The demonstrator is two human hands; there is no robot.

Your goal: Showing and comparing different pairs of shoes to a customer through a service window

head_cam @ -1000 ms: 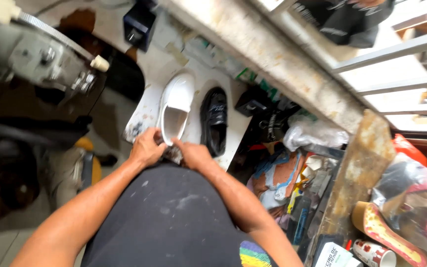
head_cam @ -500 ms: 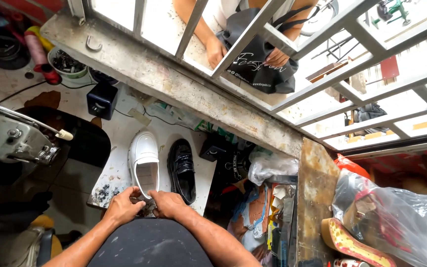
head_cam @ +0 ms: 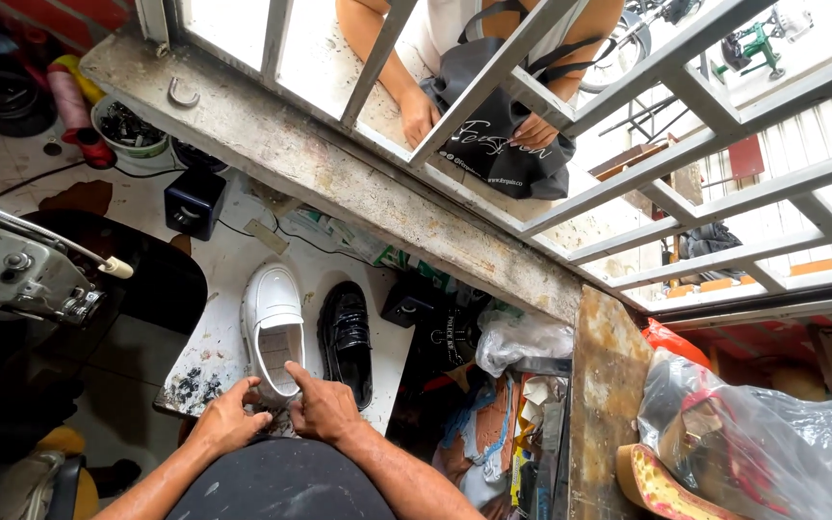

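White shoe [head_cam: 273,323]: lies on our stained white board [head_cam: 206,351], opening toward us, heel end at the board's near edge.

Black shoe [head_cam: 346,339]: glossy, just beside the white one on its right, parallel to it.

Our left hand [head_cam: 226,419]: at the white shoe's heel, fingers curled loosely, fingertips touching the heel rim; it grips nothing that we can see.

Our right hand [head_cam: 323,407]: just beside the left, index finger stretched onto the shoe's heel opening, other fingers folded; whether it holds anything we cannot tell.

Sewing machine [head_cam: 21,274]: grey, at our left.

Concrete ledge [head_cam: 339,173] with window bars [head_cam: 570,87]: beyond the board. Behind the bars another person's hands hold a black bag [head_cam: 498,144].

Plastic bag [head_cam: 772,443]: clear, at far right.
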